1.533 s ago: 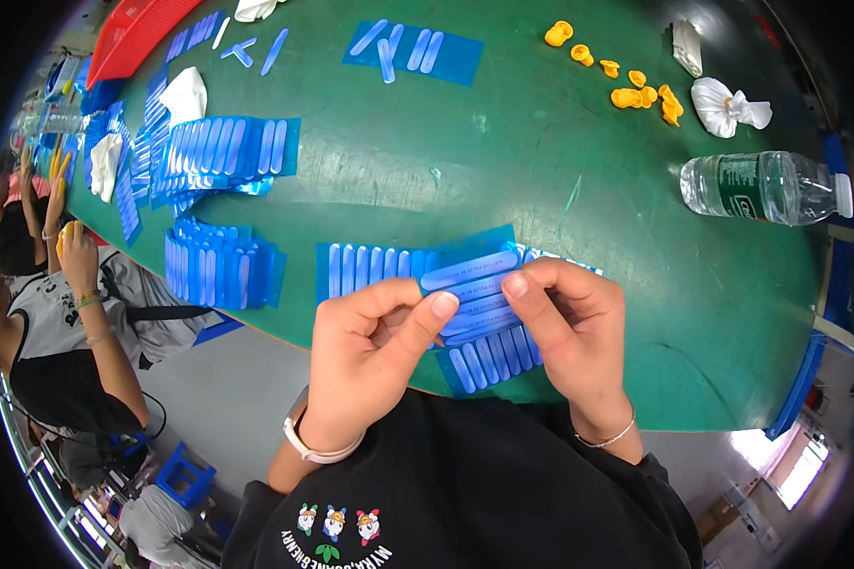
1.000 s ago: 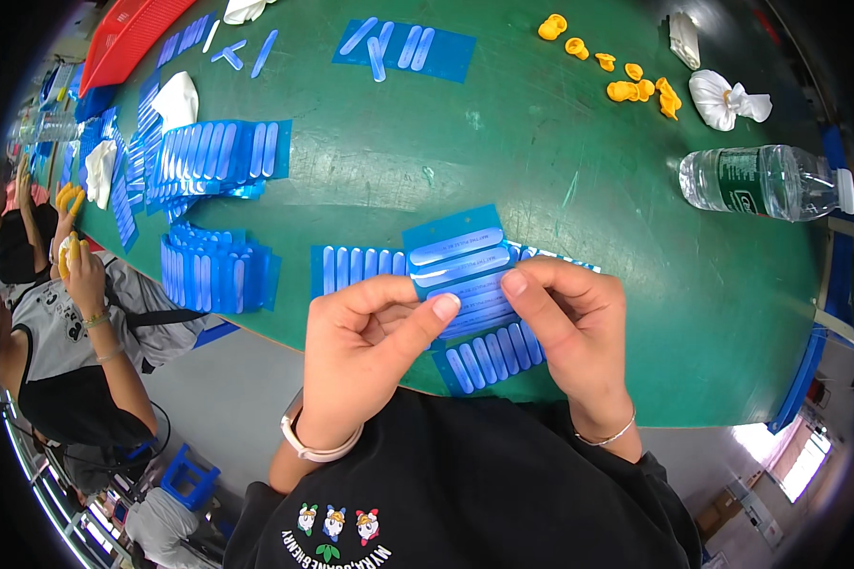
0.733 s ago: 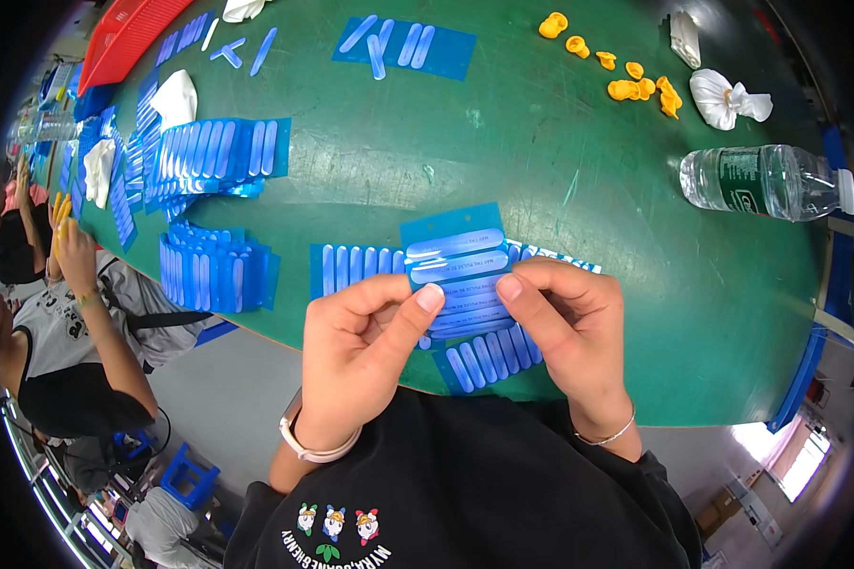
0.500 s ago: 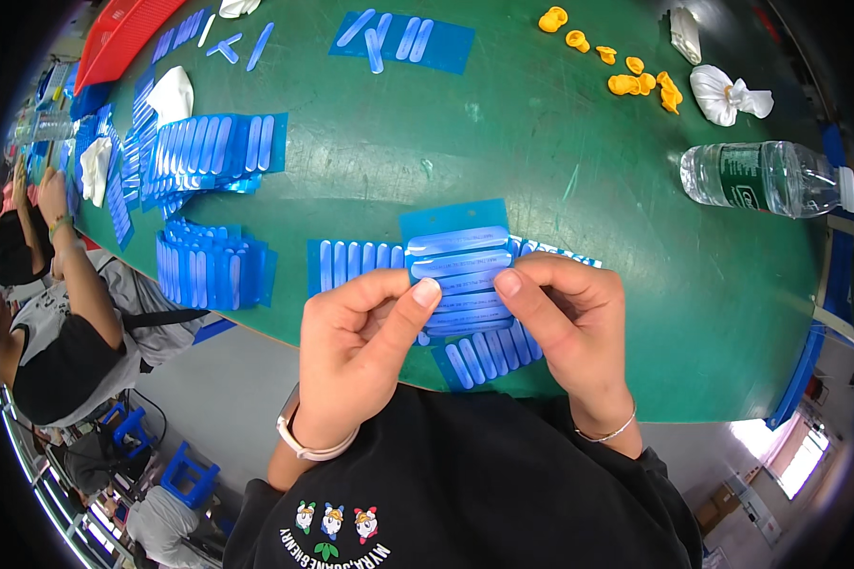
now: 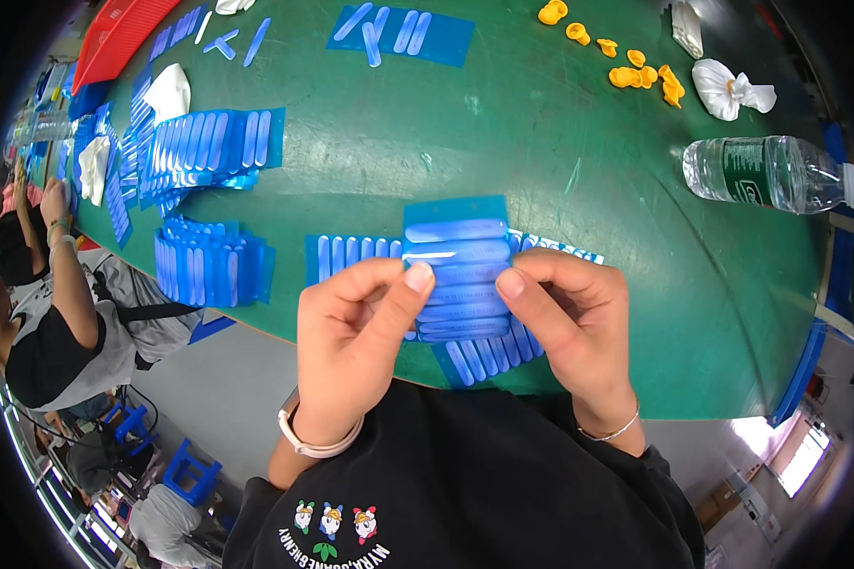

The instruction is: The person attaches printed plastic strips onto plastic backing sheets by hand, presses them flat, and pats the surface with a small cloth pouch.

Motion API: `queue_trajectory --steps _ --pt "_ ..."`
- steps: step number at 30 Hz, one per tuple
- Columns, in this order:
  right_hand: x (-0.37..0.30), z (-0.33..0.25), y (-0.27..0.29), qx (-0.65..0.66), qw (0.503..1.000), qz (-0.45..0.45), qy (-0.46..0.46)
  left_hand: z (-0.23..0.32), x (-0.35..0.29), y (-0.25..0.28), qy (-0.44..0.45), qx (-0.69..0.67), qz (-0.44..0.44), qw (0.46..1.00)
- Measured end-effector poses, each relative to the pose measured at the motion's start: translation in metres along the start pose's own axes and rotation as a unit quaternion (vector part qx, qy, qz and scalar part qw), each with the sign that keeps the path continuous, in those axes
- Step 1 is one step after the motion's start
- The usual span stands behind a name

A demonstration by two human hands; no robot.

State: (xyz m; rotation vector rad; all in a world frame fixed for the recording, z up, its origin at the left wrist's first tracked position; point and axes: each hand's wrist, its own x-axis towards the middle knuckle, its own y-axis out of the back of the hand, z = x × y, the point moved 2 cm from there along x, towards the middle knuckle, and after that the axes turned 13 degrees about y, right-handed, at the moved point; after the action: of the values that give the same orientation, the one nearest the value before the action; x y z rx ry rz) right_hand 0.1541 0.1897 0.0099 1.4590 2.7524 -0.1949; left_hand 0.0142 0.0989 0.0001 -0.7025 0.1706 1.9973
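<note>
Between my two hands is a blue film strip [image 5: 457,250] carrying a row of long rounded adhesive strips, bent so that it bulges toward me. My left hand [image 5: 356,327] pinches its left edge between thumb and forefinger. On the opposite edge my right hand [image 5: 574,327] has the same pinch. Under the held strip, more blue film with rounded strips lies on the green table, showing at the left [image 5: 356,254] and below [image 5: 489,355]. What my fingertips do behind the film is hidden.
Folded stacks of blue strip film [image 5: 213,266] lie at the left, beside white cloth pieces [image 5: 169,93]. Yellow rubbery pieces [image 5: 626,76], a white tied bundle [image 5: 731,90] and a lying water bottle [image 5: 764,175] are at the right. A red basket [image 5: 114,43] stands far left; a co-worker [image 5: 57,313] sits nearby.
My left thumb has shifted slightly left and up along the film edge. The held film is bent a little differently, and a bright reflection now crosses it.
</note>
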Motion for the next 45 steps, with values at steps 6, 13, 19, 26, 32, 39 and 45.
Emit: queue_trajectory --steps 6,13,19,26,32,39,45 --pt "-0.003 0.01 0.003 0.023 1.0 -0.002 -0.013 -0.001 0.001 -0.001 0.04 -0.093 0.027 0.994" --pt "-0.003 0.007 0.001 -0.004 0.999 -0.013 -0.037 -0.001 -0.001 -0.006 0.0 -0.068 -0.009 0.998" --pt "-0.004 0.007 -0.003 -0.016 1.0 0.01 -0.022 -0.005 0.001 -0.008 -0.01 -0.077 0.011 0.997" --pt "-0.006 0.008 -0.001 -0.018 1.0 0.012 -0.009 -0.008 -0.002 -0.003 -0.039 -0.003 0.033 0.999" --pt "-0.012 0.016 -0.005 0.006 1.0 0.02 -0.02 -0.004 -0.004 -0.01 -0.055 -0.037 0.04 0.997" --pt "-0.012 0.013 -0.009 -0.01 1.0 0.012 -0.018 -0.007 -0.001 -0.008 -0.042 -0.066 0.027 0.997" --pt "-0.011 0.011 -0.007 -0.021 1.0 -0.002 -0.002 -0.008 0.0 -0.005 -0.039 -0.078 0.007 0.996"
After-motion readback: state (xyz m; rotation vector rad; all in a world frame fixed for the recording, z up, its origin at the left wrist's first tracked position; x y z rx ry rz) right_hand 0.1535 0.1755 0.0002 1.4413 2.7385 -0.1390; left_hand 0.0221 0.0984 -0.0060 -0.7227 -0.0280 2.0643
